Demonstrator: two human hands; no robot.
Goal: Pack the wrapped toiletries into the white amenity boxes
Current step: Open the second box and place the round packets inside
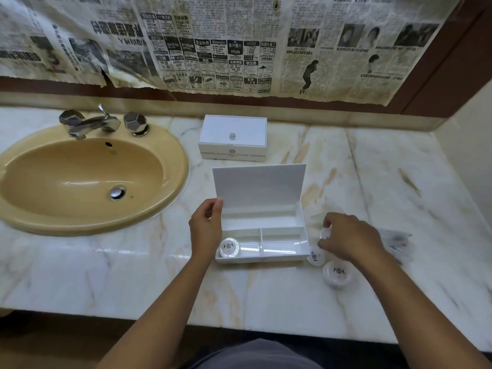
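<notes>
View from the head camera over a marble counter (279,302). The left hand (206,230) pinches the lower left corner of the raised lid (259,185) of the open amenity box (262,258), thumb and forefinger closed on the lid's edge, so that the lid stands nearly upright. Just below this grip, in the box's front left compartment, lies one wrapped round soap (229,247) bearing a dark crest; the compartment to its right and the long rear compartment show only white floor.

The right hand (351,239) is just beside the box's right wall, fingers curled down over a small white wrapped item (325,233) (its kind cannot be made out beneath the fingers), which the fingertips appear to grip. Directly under this hand, touching the box's front right corner, sits a second round soap (316,257); a third round soap (337,273) lies near it, toward the counter's front edge. Behind the right hand, clear crinkled wrappers (396,239) lie blurred on the marble.

Beyond the left hand's grip, toward the wall, a closed amenity box (232,138) with a knob on its lid stands apart from the open one. Far left of both hands are a tan basin (80,182) and chrome taps (101,123). Newspaper (239,43) covers the wall above.
</notes>
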